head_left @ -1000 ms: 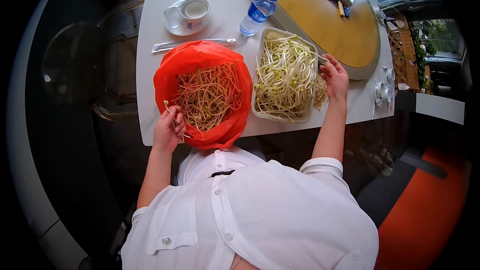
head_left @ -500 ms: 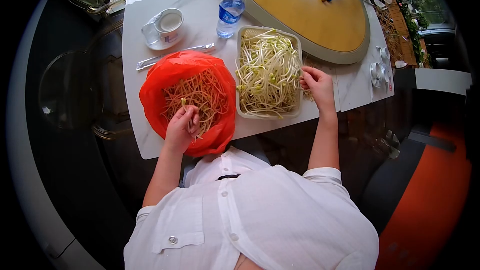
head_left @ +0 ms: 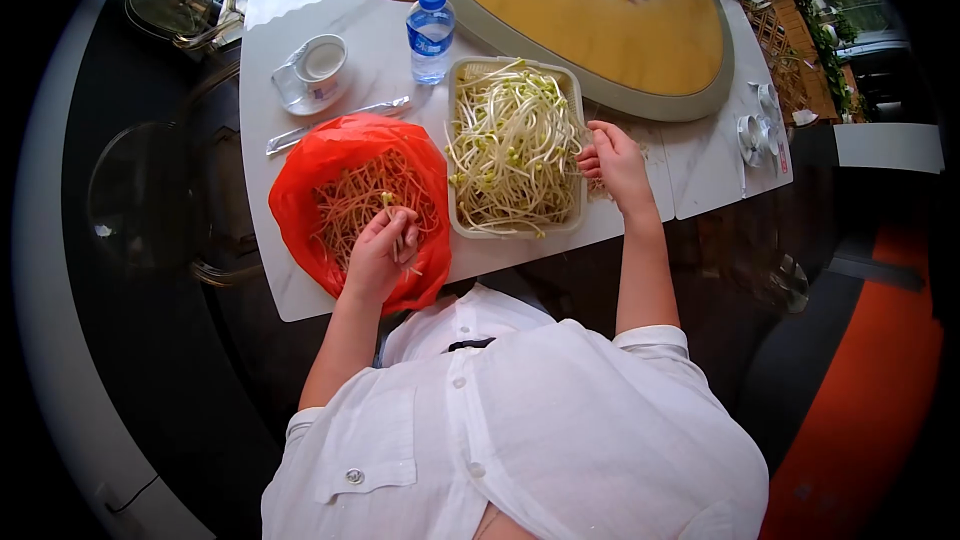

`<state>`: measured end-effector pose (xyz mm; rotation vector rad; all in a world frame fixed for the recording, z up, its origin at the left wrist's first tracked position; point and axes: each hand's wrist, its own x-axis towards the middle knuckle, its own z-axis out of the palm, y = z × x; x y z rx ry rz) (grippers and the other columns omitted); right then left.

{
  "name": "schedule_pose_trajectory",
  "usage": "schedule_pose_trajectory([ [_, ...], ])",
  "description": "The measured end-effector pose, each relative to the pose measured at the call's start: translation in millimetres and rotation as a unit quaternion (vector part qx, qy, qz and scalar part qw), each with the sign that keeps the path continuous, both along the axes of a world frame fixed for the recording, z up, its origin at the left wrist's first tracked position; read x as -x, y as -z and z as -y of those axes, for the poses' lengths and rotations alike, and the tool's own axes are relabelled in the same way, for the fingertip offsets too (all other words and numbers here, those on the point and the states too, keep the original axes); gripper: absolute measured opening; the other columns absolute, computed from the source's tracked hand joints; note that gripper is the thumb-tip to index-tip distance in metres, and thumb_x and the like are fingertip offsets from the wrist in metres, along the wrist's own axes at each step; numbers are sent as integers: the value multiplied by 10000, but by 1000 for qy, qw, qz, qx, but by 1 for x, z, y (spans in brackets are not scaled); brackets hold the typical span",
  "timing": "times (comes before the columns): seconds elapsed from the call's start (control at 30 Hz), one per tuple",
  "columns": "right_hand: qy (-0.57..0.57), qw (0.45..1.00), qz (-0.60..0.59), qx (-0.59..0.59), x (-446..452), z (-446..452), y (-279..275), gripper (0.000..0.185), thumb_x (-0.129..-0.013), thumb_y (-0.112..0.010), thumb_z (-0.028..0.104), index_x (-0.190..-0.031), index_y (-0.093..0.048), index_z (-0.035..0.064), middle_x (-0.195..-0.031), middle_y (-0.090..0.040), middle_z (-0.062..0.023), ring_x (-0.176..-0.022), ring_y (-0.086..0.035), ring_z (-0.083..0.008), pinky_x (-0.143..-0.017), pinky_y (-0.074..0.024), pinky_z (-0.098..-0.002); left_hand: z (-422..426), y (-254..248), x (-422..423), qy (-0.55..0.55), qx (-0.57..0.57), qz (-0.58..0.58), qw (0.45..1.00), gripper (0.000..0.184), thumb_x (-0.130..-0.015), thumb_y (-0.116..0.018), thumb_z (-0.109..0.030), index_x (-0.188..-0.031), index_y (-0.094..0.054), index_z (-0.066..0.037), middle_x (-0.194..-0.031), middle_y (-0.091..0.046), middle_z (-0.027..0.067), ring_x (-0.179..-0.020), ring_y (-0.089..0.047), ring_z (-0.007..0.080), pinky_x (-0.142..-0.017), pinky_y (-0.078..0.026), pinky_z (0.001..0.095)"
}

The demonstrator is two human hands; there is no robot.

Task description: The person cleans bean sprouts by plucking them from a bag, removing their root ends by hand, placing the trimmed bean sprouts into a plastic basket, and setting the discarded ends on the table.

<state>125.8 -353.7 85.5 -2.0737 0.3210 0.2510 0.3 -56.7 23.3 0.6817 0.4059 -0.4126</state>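
Note:
My left hand point(head_left: 380, 254) is over the near right part of a red plastic bag point(head_left: 287, 195), its fingers closed around a few bean sprouts; one yellowish head sticks up above the fingertips. Inside the bag lies a loose heap of bean sprouts, tinted red by the plastic. Right of the bag stands a pale rectangular plastic basket point(head_left: 515, 232), piled high with long white bean sprouts point(head_left: 517, 145) with yellow-green heads. At the basket's right edge is my right hand point(head_left: 614, 166), thumb and fingers pinched together. What it holds, if anything, is too small to make out.
Behind the basket stands a water bottle point(head_left: 430, 37) with a blue cap, near a large round turntable point(head_left: 600, 20). A wrapped cup set point(head_left: 312, 75) and a long thin packet point(head_left: 335, 124) lie behind the bag. Small scraps point(head_left: 600, 189) lie beside the basket.
My left hand has shifted to the right over the bag, still gripping sprouts. My right hand stays by the basket's right edge. The whole view has moved slightly.

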Motion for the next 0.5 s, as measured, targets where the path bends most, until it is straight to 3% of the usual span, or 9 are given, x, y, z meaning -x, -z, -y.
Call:
schedule_pose_trajectory([
  [0.07, 31, 993, -59, -102, 0, 24, -3, 285, -913, -396, 144, -1121, -522, -3, -803, -614, -76, -635, -572, -109, -562, -471, -220, 1, 1, 3, -13, 1, -1, 1000, 143, -925, -447, -179, -956, -528, -66, -676, -487, 6, -499, -381, 72, -449, -298, 199],
  [0.13, 21, 994, -60, -90, 1, 46, 1, 267, -906, -395, 104, -1120, -510, -6, -788, -619, -79, -644, -579, -114, -567, -474, -216, 1, 1, 8, -24, -4, -6, 1000, 143, -927, -444, -183, -950, -527, -69, -674, -484, 4, -501, -383, 75, -448, -299, 202],
  [0.2, 27, 995, 95, 5, 0, 66, 10, 300, -862, -417, 41, -1152, -474, -12, -813, -617, -82, -634, -587, -111, -562, -479, -219, 0, 1, 12, -42, -5, -14, 999, 144, -928, -439, -184, -946, -526, -71, -673, -484, 4, -502, -385, 77, -452, -303, 205],
  [0.27, 47, 964, 230, 123, -6, 89, 33, 382, -823, -479, 40, -1204, -443, 45, -1008, -587, -118, -648, -608, -160, -594, -496, -256, -4, 2, 16, -71, -13, -29, 997, 146, -930, -434, -186, -943, -525, -73, -671, -483, 5, -503, -387, 79, -455, -307, 208],
  [0.3, -21, 912, 267, 310, -10, 108, 55, 407, -812, -512, 67, -1213, -442, 70, -1106, -535, -126, -670, -614, -192, -613, -501, -284, -7, 4, 19, -102, 10, -26, 994, 160, -937, -414, -194, -955, -520, -74, -666, -478, 0, -498, -385, 78, -453, -309, 211],
  [0.33, -91, 820, 301, 479, -14, 122, 78, 434, -801, -545, 94, -1222, -440, 95, -1204, -482, -133, -691, -619, -223, -632, -506, -312, -14, 9, 23, -135, 30, -22, 990, 176, -944, -395, -201, -966, -514, -74, -660, -473, -4, -493, -384, 78, -451, -311, 215],
  [0.4, -50, 808, 218, 545, -16, 132, 95, 488, -791, -589, 164, -1246, -418, 119, -1296, -394, -131, -754, -617, -262, -664, -506, -351, -27, 18, 28, -186, 43, -23, 981, 193, -949, -382, -214, -976, -511, -72, -659, -470, 6, -509, -393, 97, -479, -329, 237],
  [0.43, -69, 810, 223, 538, -19, 115, 81, 488, -791, -589, 164, -1246, -418, 119, -1296, -394, -131, -754, -617, -262, -664, -506, -351, -31, 18, 31, -224, 28, -26, 974, 199, -949, -379, -219, -977, -511, -73, -659, -469, 11, -518, -400, 110, -492, -338, 250],
  [0.5, 8, 837, 303, 456, -14, 55, 16, 422, -803, -578, 120, -1207, -461, 108, -1244, -455, -108, -789, -619, -239, -657, -502, -346, -39, 21, 39, -273, 7, -39, 961, 221, -952, -367, -241, -975, -512, -76, -659, -464, 24, -535, -414, 141, -526, -360, 281],
])
